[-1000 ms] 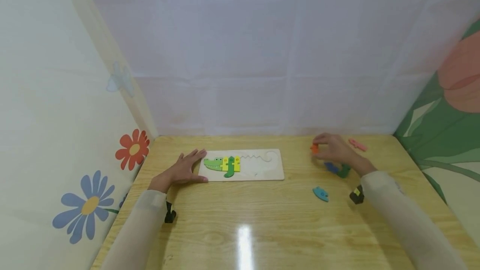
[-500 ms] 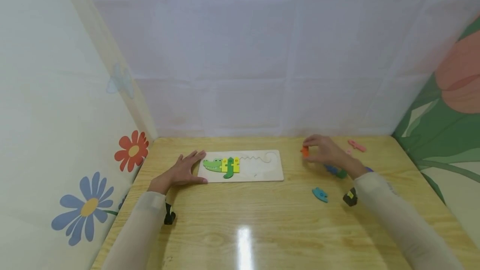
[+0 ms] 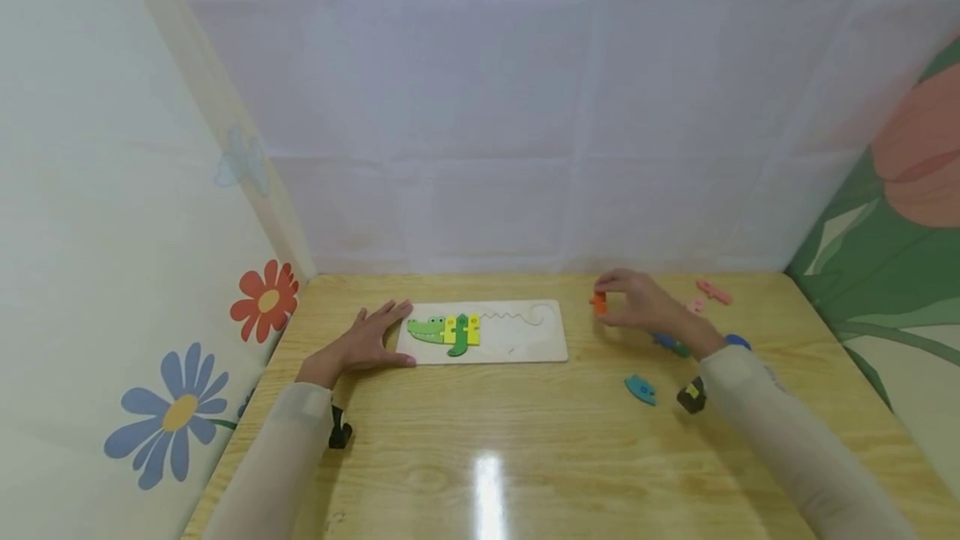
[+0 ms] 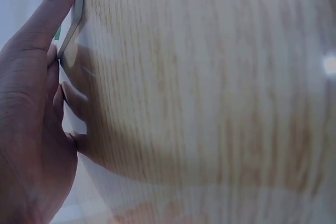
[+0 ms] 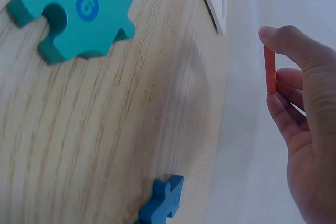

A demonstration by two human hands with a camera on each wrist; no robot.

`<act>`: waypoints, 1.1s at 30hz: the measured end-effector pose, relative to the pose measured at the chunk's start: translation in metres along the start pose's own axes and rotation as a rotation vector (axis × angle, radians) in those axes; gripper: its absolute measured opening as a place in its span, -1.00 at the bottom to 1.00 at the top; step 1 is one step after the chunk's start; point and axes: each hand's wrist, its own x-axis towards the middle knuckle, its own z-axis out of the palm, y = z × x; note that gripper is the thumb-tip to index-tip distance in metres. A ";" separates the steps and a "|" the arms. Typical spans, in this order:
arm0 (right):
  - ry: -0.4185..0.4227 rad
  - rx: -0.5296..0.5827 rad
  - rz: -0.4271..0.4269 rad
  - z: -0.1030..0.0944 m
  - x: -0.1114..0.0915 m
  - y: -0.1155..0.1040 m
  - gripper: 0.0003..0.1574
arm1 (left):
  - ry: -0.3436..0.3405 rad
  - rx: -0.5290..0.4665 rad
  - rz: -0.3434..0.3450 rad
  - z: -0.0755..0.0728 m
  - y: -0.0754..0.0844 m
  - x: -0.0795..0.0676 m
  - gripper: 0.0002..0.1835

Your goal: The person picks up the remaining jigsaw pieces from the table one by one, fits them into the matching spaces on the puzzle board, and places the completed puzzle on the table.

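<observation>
My right hand (image 3: 637, 300) pinches a small orange puzzle piece (image 3: 600, 302) between thumb and fingertips, off the right end of a pale wooden puzzle board (image 3: 536, 340). Seen from the right wrist, the orange piece (image 5: 269, 69) stands edge-on and above the table. My left hand (image 3: 367, 340) spreads across the board's left end, thumb at the near edge and fingers at the far corner. Set in the board are a green crocodile head (image 3: 426, 330), yellow body pieces (image 3: 473, 329) and a green leg piece (image 3: 459, 340). A wavy tail outline runs to their right.
A teal piece numbered 6 (image 3: 641, 389) lies on the wooden table (image 3: 420, 457), nearer than the right hand. Blue (image 3: 663, 341) and green (image 3: 681, 349) pieces lie partly below that hand. Pink pieces (image 3: 714, 292) and another blue one (image 3: 737, 342) are farther right. A white cloth hangs behind.
My right hand has moved left toward the board with the orange puzzle piece, uncovering more of the pink and blue pieces behind it. The left hand has stayed on the board.
</observation>
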 end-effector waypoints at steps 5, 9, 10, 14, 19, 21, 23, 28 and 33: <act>0.018 0.009 -0.047 0.007 0.005 -0.005 -0.42 | -0.005 0.000 0.001 0.000 0.002 0.000 0.23; -0.009 0.015 -0.015 0.010 0.009 -0.013 -0.40 | -0.010 -0.003 -0.002 0.000 0.002 0.000 0.23; -0.014 0.021 -0.004 0.010 0.010 -0.015 -0.39 | -0.011 -0.004 -0.004 -0.001 0.002 0.000 0.23; -0.026 0.039 0.026 0.013 0.014 -0.021 -0.38 | -0.006 -0.009 -0.007 -0.001 0.003 0.001 0.22; -0.020 0.033 0.000 0.019 0.017 -0.024 -0.39 | -0.012 -0.008 -0.008 -0.002 0.004 0.001 0.23; -0.013 0.029 -0.017 0.022 0.018 -0.023 -0.39 | -0.011 -0.005 -0.005 -0.002 0.005 0.001 0.23; -0.004 0.034 -0.031 0.024 0.018 -0.023 -0.39 | -0.005 -0.004 0.002 -0.002 0.005 0.001 0.24; 0.003 0.046 -0.065 0.030 0.021 -0.024 -0.39 | 0.004 0.001 0.011 -0.001 0.005 0.001 0.24; -0.013 0.049 -0.062 0.034 0.023 -0.028 -0.38 | 0.004 0.011 0.008 0.000 0.003 0.001 0.24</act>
